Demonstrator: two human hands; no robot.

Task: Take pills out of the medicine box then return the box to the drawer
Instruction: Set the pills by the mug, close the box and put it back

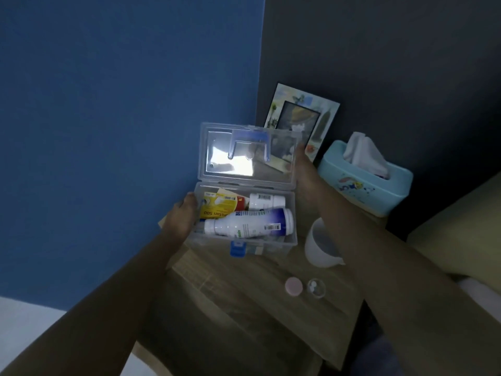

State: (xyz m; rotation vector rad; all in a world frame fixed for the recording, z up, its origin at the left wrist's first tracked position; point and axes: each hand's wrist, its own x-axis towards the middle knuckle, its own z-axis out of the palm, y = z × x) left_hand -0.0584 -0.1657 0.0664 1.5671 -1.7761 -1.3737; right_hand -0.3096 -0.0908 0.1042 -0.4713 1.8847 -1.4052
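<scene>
A clear plastic medicine box (289,213) stands on the wooden nightstand with its lid (282,172) raised upright. Inside lie a large white bottle (249,226), a smaller white bottle (267,201) and a yellow packet (217,208). My left hand (180,217) grips the box's left wall, thumb over the rim. My right hand (306,175) is against the right edge of the raised lid, its fingers mostly hidden behind the lid. In front of the box, a small clear pill container (316,288) holds two white pills, with its pink cap (293,286) beside it.
A white cup (320,248) stands just right of the box under my right forearm. A light-blue tissue box (366,183) and a picture frame (301,118) sit at the back against the dark wall. A blue wall is at left, bedding at right.
</scene>
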